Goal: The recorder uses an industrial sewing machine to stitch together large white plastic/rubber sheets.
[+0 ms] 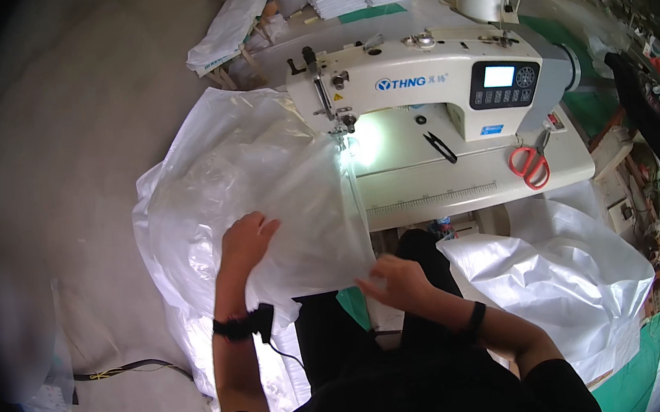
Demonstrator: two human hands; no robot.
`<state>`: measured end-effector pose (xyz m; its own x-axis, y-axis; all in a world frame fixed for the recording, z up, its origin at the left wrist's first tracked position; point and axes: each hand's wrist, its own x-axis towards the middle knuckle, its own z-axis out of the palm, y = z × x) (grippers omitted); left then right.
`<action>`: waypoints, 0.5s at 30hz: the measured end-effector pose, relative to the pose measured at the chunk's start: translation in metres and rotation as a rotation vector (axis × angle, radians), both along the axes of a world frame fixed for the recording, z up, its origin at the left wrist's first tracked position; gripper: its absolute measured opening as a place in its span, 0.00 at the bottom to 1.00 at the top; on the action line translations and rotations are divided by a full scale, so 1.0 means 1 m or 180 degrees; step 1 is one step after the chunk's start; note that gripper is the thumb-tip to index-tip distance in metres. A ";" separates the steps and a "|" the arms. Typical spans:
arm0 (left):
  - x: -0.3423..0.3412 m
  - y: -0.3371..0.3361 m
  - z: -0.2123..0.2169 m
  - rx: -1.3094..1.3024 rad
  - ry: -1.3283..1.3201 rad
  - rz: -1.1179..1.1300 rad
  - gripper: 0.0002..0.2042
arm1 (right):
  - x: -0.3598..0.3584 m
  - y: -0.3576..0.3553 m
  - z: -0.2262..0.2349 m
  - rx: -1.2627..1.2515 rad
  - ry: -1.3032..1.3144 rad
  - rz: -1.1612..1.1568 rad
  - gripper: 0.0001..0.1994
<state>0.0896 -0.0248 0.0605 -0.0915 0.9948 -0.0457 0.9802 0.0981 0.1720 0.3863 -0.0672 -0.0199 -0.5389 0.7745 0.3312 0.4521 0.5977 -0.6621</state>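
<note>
Currently, we have translucent white sheet point(286, 174) spread left of sewing machine point(420, 65), right edge running past brightly lit needle area point(340, 133). Our left hand point(245, 242) lies over sheet's near part, sheet beneath fingers; fingers loosely bent, thumb spread apart, gripping nothing we can see. Our right hand point(397, 281) at sheet's near right corner, fingers curled, blurred; whether they pinch edge, we cannot tell. On bench point(404, 177), well apart from fingers: black snips point(441, 148), red-handled scissors point(531, 169).
</note>
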 end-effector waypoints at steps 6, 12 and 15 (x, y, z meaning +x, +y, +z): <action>0.083 -0.033 -0.008 0.1762 0.0903 -0.0964 0.12 | -0.040 0.038 -0.006 -0.1366 0.0317 -0.0991 0.16; 0.115 -0.046 0.001 0.0411 -0.0631 -0.0884 0.04 | -0.048 0.032 -0.032 -0.1391 0.1759 -0.0905 0.11; 0.133 -0.049 0.001 0.0522 -0.0501 -0.1182 0.02 | -0.045 0.028 -0.017 -0.1898 0.2324 -0.0751 0.13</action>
